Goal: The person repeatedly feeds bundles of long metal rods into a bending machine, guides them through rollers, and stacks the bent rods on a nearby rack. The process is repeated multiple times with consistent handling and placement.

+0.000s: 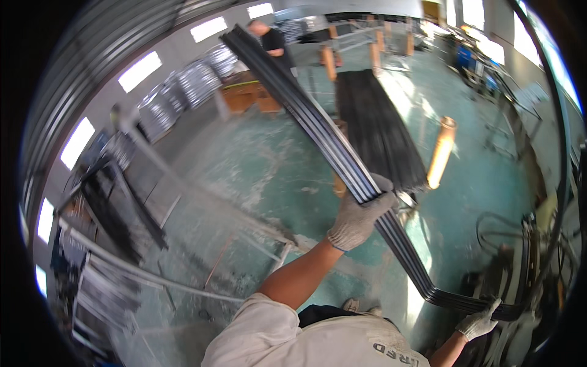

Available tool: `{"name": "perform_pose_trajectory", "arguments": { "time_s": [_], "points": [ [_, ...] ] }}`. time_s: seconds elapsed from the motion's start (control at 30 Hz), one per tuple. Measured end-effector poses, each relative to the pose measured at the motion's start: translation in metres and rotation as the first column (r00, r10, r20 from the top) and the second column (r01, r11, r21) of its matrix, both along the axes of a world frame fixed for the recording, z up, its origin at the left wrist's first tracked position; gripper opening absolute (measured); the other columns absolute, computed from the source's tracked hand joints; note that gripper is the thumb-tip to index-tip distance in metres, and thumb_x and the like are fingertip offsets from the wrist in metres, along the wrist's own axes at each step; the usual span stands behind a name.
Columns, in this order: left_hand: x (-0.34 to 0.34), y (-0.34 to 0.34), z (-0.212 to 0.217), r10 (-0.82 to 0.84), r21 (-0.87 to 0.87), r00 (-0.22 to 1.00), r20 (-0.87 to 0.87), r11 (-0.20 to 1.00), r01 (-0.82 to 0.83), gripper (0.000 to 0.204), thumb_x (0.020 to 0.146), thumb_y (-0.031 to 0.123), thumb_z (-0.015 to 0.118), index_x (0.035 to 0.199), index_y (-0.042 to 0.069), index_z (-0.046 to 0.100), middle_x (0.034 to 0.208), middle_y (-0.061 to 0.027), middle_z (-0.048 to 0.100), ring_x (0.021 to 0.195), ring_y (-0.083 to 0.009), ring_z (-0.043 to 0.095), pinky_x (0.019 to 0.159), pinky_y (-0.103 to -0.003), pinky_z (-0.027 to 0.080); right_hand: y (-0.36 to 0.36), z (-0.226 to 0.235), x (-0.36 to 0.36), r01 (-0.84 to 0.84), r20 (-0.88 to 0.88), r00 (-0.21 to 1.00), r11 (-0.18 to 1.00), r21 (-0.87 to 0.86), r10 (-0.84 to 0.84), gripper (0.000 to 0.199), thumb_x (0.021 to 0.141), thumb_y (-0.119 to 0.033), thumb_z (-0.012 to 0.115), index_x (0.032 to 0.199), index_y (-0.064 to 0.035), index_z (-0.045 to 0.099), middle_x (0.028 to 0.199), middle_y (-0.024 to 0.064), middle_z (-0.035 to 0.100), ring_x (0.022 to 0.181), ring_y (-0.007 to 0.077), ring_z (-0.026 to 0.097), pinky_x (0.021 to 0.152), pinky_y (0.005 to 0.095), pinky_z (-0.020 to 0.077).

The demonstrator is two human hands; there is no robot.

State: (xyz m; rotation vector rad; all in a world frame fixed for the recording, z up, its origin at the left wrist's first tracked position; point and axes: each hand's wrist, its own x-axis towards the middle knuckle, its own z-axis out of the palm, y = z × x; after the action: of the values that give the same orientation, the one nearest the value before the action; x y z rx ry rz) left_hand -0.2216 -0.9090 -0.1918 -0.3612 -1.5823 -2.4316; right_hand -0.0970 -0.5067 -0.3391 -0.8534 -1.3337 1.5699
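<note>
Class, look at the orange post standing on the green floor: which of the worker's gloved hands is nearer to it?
The left hand, gripping the long black profile just left of the orange post. The right hand holds the profile's near end, far below the post.

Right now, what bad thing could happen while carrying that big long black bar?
The long black bar reaches far ahead, and another person stands near its far end, so swinging it might hit them. Only the gloved left hand and right hand hold it, both near one end, so the far end might dip or slip. Wooden posts stand close by and could snag it.
</note>
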Motion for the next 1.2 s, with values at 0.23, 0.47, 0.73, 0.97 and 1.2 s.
{"name": "perform_pose_trajectory", "arguments": {
  "time_s": [0.23, 0.47, 0.73, 0.97, 1.2],
  "points": [
    [0.102, -0.178, -0.005, 0.589, 0.119, 0.803, 0.087, 0.794, -0.596, 0.023, 0.098, -0.006, 0.069, 0.12, -0.001, 0.064, 0.091, -0.0186, 0.076, 0.086, -0.0328, 0.079, 0.077, -0.048, 0.068, -0.166, 0.027, -0.143, -0.603, -0.124, 0.791, 0.798, 0.002, 0.599, 0.035, 0.112, -0.027, 0.073, 0.123, 0.0052, 0.067, 0.1, 0.0117, 0.074, 0.083, 0.0202, 0.07, 0.074, 0.0344, 0.058],
    [0.19, -0.34, 0.022, 0.817, 0.428, 0.559, 0.143, 0.459, -0.779, 0.026, 0.097, -0.005, 0.061, 0.123, -0.004, 0.062, 0.092, -0.0185, 0.071, 0.083, -0.0345, 0.074, 0.082, -0.052, 0.065, -0.383, 0.118, -0.193, -0.672, 0.008, 0.64, 0.554, 0.492, 0.768, 0.046, 0.11, -0.031, 0.076, 0.13, 0.0089, 0.068, 0.1, 0.0074, 0.074, 0.087, 0.0161, 0.065, 0.084, 0.0344, 0.0567],
    [0.294, -0.597, 0.04, 0.816, 0.685, 0.577, -0.008, 0.425, -0.592, 0.012, 0.099, 0.006, 0.063, 0.09, -0.001, 0.061, 0.084, -0.016, 0.066, 0.084, -0.0344, 0.064, 0.116, -0.055, 0.051, -0.698, 0.362, -0.133, -0.396, -0.006, 0.416, 0.187, 0.899, 0.91, 0.039, 0.109, -0.037, 0.067, 0.123, -0.0017, 0.075, 0.105, 0.0197, 0.081, 0.096, 0.0347, 0.079, 0.086, 0.0475, 0.0585],
    [0.349, -0.752, 0.018, 0.879, 0.892, 0.464, 0.108, 0.121, -0.435, 0.023, 0.098, 0.007, 0.057, 0.11, -0.009, 0.069, 0.112, -0.0267, 0.075, 0.113, -0.0428, 0.072, 0.116, -0.063, 0.052, -0.949, 0.517, -0.023, 0.27, 0.332, 0.482, -0.497, 0.824, 0.811, 0.026, 0.099, -0.03, 0.069, 0.099, -0.0085, 0.085, 0.104, 0.0155, 0.082, 0.097, 0.0291, 0.08, 0.084, 0.0436, 0.0651],
    [0.363, -0.753, -0.031, 0.941, 0.721, 0.324, 0.098, 0.158, -0.675, 0.038, 0.107, 0.016, 0.065, 0.138, -0.005, 0.068, 0.143, -0.0231, 0.07, 0.133, -0.0335, 0.066, 0.115, -0.048, 0.05, -1.015, 0.306, 0.052, -0.17, 0.59, -0.368, -0.676, 0.717, 0.718, 0.027, 0.089, -0.028, 0.084, 0.106, -0.0069, 0.082, 0.111, 0.0207, 0.082, 0.106, 0.0339, 0.081, 0.084, 0.0472, 0.0649]
  ]
}}
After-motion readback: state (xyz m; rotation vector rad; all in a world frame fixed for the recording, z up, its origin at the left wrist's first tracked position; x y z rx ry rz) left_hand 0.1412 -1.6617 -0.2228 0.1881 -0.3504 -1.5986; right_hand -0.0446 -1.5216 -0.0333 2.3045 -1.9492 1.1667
